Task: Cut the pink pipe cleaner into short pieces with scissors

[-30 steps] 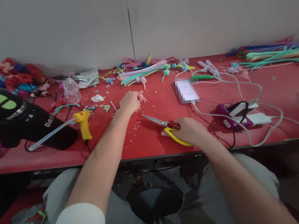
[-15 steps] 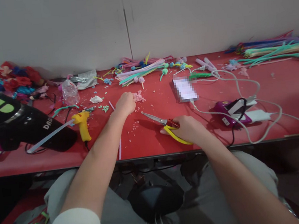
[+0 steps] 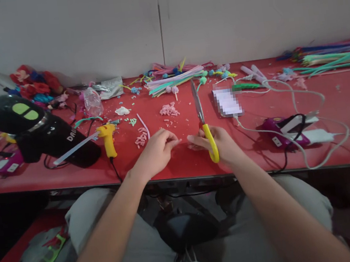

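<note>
Wrist low above the near part of the red table (image 3: 185, 166), my right hand (image 3: 224, 143) gripped the yellow-handled scissors (image 3: 212, 147), blades pointing away from me. My left hand (image 3: 156, 153) faced it, apart, fingertips drawn together; whether they pinched anything I couldn't tell. One pink pile (image 3: 170, 109) lay beyond both hands, a second pile (image 3: 141, 138) by my left, near the glue gun (image 3: 109, 141).

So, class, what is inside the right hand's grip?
Yellow-handled metal scissors: the blades and some yellow handle show. The right grip covers part of the handles; anything else within is hidden.
</note>
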The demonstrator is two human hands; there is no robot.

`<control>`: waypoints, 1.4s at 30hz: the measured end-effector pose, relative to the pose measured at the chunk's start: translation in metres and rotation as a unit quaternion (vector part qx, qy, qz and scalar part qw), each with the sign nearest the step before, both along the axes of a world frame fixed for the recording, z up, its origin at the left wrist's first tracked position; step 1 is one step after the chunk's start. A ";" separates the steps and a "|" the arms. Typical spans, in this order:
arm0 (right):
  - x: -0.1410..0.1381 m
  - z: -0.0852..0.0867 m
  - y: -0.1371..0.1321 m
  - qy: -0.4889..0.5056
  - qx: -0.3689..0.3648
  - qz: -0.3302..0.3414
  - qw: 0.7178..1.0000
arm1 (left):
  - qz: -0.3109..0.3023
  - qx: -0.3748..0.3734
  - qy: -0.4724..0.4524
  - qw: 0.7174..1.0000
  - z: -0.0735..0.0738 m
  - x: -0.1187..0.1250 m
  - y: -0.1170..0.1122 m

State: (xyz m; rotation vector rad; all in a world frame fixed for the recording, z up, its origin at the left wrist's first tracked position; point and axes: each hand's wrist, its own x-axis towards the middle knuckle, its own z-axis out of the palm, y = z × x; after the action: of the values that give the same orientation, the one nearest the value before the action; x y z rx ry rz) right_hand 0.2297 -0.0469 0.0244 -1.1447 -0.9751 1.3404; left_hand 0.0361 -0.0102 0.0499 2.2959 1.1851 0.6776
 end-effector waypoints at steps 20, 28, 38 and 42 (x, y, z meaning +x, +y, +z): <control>-0.012 -0.014 0.007 0.032 0.039 -0.070 0.996 | -0.028 0.027 -0.106 0.994 -0.025 -0.001 0.008; -0.012 -0.015 0.006 0.003 0.038 -0.069 0.997 | -0.023 0.040 -0.112 0.993 -0.025 0.003 0.006; -0.013 -0.015 0.005 0.015 0.041 -0.059 0.997 | -0.038 0.046 -0.125 0.990 -0.027 0.008 0.007; -0.013 -0.016 0.005 0.016 0.048 -0.051 0.997 | -0.032 0.035 -0.131 0.990 -0.028 0.008 0.008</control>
State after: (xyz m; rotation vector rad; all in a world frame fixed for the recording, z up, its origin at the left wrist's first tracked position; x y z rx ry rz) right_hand 0.2171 -0.0415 0.0080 -1.0823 -0.9346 1.2146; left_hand 0.0440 -0.0020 0.0214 2.2056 0.9766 0.9766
